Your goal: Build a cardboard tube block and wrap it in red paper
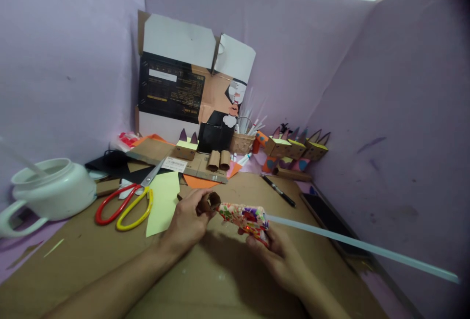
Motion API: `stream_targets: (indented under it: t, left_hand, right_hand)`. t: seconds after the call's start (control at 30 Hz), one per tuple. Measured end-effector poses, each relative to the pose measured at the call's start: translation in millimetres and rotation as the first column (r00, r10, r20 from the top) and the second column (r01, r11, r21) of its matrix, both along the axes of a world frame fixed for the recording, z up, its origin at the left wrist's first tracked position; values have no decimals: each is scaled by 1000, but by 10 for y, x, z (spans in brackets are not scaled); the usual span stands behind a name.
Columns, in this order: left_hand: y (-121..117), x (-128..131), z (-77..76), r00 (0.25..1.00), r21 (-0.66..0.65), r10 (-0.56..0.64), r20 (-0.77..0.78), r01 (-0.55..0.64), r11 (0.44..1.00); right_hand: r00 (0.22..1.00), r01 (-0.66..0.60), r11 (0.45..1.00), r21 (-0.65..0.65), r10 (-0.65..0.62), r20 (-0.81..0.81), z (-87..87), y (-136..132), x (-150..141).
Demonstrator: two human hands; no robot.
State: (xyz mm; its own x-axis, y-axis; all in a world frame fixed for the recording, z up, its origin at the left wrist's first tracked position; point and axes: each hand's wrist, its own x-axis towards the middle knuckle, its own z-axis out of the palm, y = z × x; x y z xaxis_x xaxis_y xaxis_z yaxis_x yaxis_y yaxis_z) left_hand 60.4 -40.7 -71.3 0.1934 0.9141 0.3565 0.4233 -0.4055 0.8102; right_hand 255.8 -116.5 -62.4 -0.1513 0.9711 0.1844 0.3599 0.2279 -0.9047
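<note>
My left hand (189, 218) is closed around a small brown cardboard tube (213, 200), whose open end faces me. In my right hand (279, 253) is a glue gun (244, 216) with a colourful floral pattern and a small red light. A long translucent glue stick (363, 245) sticks out of its back toward the right. The gun's tip is right at the tube's rim; whether they touch I cannot tell. Beyond my hands, two similar brown cardboard tubes (219, 160) stand on a cardboard piece, beside a small cardboard box with purple pointed ears (186, 147).
Scissors (134, 206) with red and yellow handles lie left, over pale yellow paper (161, 206). A white teapot-shaped pot (55, 189) stands far left. At right are a black pen (278, 190), a dark phone-like slab (330, 221) and several eared boxes (293, 148). An opened carton (172, 89) leans behind.
</note>
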Motion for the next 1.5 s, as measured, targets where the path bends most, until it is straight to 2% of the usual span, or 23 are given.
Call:
stream_targets:
  t: [0.33,0.57,0.73,1.23,1.5]
  left_hand:
    - [11,-17,-23,999,44,15,-32,-13,999]
    - [16,-10,-24,999,50,15,-29,-13,999]
    - [21,-14,-43,999,45,7,-37,-5,999]
    - [15,-28,-50,999,90,9,-41,-5,996]
    - [33,-29,-67,1000,92,15,-27,-13,996]
  right_hand:
    - [998,25,999,-32,-27,-62,-73,-5,17]
    - [999,29,999,-22,-30,-29,-59,3,8]
    - [995,34,998,-48,-38,-92,-51,2,-19]
    - [995,53,996,-68,-59,-82,-88,-8,-5]
    - [997,46,998,-32,-48,-57,-61,10,6]
